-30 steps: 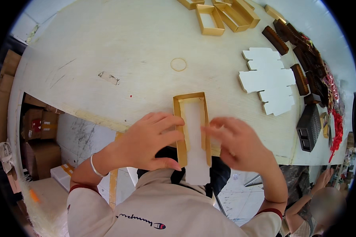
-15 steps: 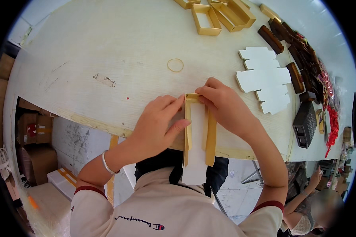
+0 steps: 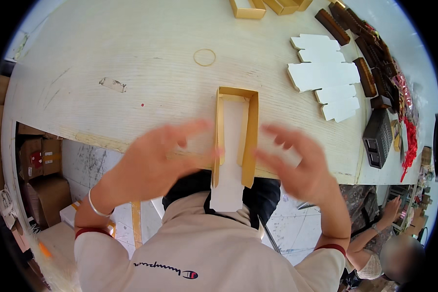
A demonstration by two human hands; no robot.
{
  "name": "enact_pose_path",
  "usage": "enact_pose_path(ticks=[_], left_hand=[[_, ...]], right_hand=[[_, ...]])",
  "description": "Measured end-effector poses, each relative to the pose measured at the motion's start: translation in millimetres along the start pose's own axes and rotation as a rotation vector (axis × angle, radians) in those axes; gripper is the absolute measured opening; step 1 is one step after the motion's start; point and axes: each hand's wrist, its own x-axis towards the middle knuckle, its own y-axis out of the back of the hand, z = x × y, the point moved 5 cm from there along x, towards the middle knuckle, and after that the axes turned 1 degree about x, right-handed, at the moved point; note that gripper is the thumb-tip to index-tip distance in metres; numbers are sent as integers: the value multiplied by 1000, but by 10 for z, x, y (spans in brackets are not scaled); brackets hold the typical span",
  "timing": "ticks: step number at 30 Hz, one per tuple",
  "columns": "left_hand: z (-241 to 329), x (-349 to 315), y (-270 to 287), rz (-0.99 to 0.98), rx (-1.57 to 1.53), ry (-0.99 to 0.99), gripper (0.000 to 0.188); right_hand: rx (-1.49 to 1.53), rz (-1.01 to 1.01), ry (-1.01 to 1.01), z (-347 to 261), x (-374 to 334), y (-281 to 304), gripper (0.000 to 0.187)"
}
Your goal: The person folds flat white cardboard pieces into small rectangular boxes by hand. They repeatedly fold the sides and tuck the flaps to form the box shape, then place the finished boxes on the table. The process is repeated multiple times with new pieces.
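Note:
A long gold cardboard box with a white inside (image 3: pixel 232 131) lies at the table's near edge. Its far end stands folded up, while the near end is a flat white flap hanging over the edge above my lap. My left hand (image 3: pixel 155 153), blurred, is on the box's left side with fingers apart, its fingertips close to the wall. On the right, my right hand (image 3: pixel 297 160) is spread beside the other wall and holds nothing. Whether either hand's fingertips touch the cardboard I cannot tell.
A stack of flat white box blanks (image 3: pixel 323 75) lies to the right. Folded gold boxes (image 3: pixel 248 9) stand at the far edge. A rubber band (image 3: pixel 204 57) lies beyond the box. Brown combs or brushes (image 3: pixel 365 75) and a black device (image 3: pixel 377 138) line the right; a co-worker's hand (image 3: pixel 390 211) shows below.
My right hand has let go of the box's far corner, and both hands have moved apart and nearer to me. The box's far end now stands folded up. The view has shifted slightly.

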Motion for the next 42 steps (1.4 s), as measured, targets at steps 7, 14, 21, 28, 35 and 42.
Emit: enact_pose_path(ticks=[7, 14, 21, 28, 35, 42], left_hand=[[81, 97, -246, -38, 14, -227, 34], [-51, 184, -300, 71, -139, -169, 24], [104, 225, -393, 183, -25, -55, 16], [102, 193, -451, 213, -84, -43, 15], [86, 201, -421, 221, -144, -44, 13], [52, 211, -430, 197, -193, -1, 18]], right_hand=[[146, -60, 59, -94, -154, -229, 25], [362, -71, -42, 40, -31, -366, 21], [349, -8, -126, -53, -13, -468, 16], [350, 62, -162, -53, -48, -485, 15], [32, 246, -42, -255, -363, -332, 14], [-241, 141, 119, -359, -363, -472, 16]])
